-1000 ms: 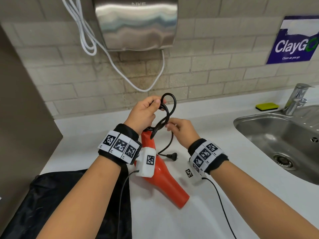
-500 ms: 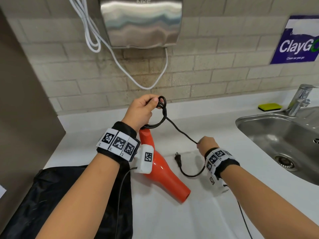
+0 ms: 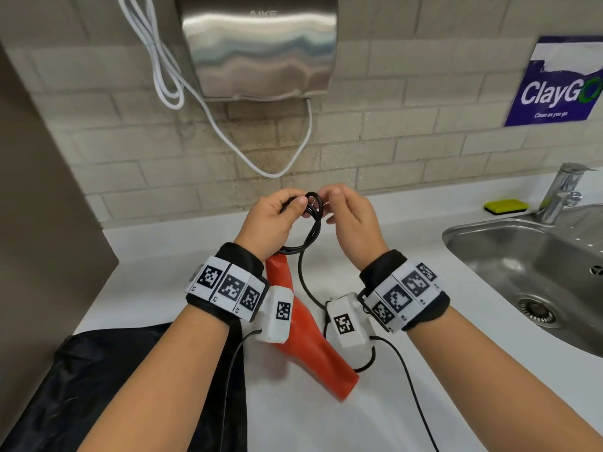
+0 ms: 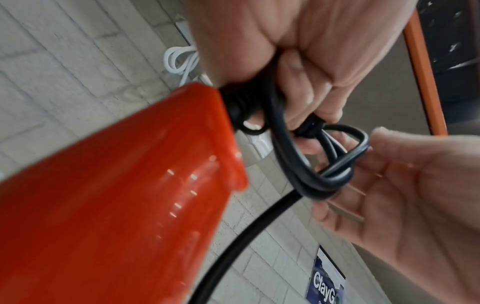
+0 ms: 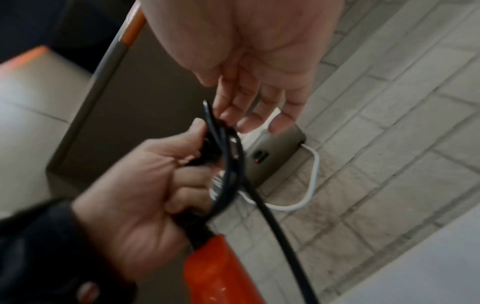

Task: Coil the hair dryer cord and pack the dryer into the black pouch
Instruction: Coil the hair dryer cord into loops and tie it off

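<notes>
My left hand (image 3: 277, 220) grips several loops of the black cord (image 3: 315, 207) above the counter, at the handle end of the orange-red hair dryer (image 3: 303, 331). The dryer's barrel slopes down to the counter between my forearms. My right hand (image 3: 352, 220) is beside the coil with straight, relaxed fingers whose tips touch the loops (image 5: 226, 160). In the left wrist view the loops (image 4: 298, 164) hang from my curled left fingers (image 4: 298, 102). The loose cord drops behind my right wrist. The black pouch (image 3: 130, 386) lies flat at the lower left.
A steel sink (image 3: 522, 256) with a faucet (image 3: 561, 194) and a yellow sponge (image 3: 505, 205) is on the right. A hand dryer (image 3: 261, 50) and white cable (image 3: 169, 79) hang on the brick wall. A brown panel (image 3: 39, 223) bounds the left.
My right hand came up from the counter, where it was pulling the cord out, to the coil in my left hand. The plug no longer shows on the counter.
</notes>
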